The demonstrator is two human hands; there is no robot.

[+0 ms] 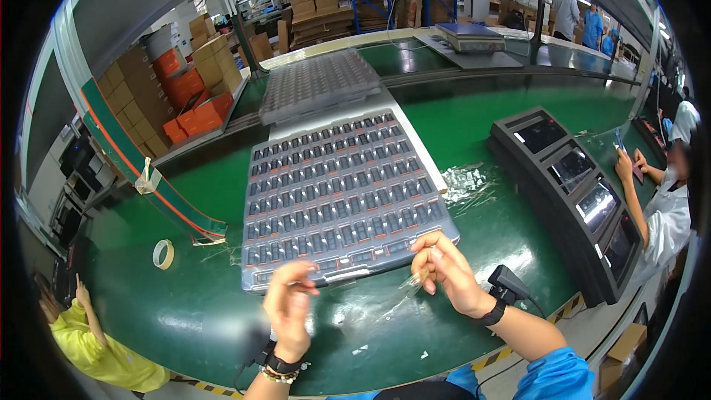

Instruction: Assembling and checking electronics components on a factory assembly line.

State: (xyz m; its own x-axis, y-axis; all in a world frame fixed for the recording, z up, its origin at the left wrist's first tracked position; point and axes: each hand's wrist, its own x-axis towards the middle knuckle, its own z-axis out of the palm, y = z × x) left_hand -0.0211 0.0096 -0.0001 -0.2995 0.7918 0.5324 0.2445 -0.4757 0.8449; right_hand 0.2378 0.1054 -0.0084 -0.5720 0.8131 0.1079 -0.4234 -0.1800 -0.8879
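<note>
A grey plastic tray [326,279] lies in front of me, its pockets filled with rows of small dark rectangular parts [329,191]. Over the tray's near right corner, my right hand [449,275] pinches a thin strip of clear film [406,290] that dangles below the fingertips. My left hand [290,307] is raised by the near left part of the tray, its fingers loosely bent and apart, with nothing seen in them. Each wrist wears a dark band.
Beyond the tray sit stacked empty trays [318,83]. Small white scraps [465,184] litter the green table [185,296]. A tape roll [163,254] lies left; a black rack with screens [570,178] stands right. Co-workers sit at the left [100,348] and right [663,215].
</note>
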